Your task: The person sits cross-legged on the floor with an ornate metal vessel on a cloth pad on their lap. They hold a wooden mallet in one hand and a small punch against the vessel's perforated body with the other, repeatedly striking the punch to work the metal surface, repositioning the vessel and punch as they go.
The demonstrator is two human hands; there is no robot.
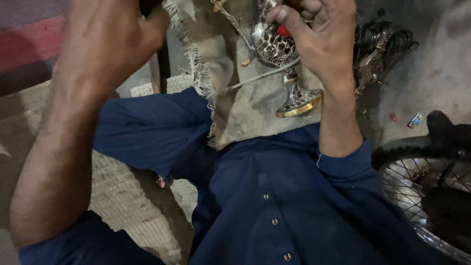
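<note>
Beside the spoked wheel (422, 196), a small colourful wrapper (416, 119) lies.

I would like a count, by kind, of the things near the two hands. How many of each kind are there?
Metal goblet, held by the right hand: 1
Fringed cloth: 1
Dark handle, gripped by the left hand: 1
Spoked wheel: 1
Woven mat: 1
Total: 5

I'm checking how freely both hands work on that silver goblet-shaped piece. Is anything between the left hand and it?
Yes. The right hand holds the silver goblet directly. Between it and the left hand, which grips something dark at the picture's top edge, hangs the fringed beige cloth; it also lies beneath the goblet.
</note>
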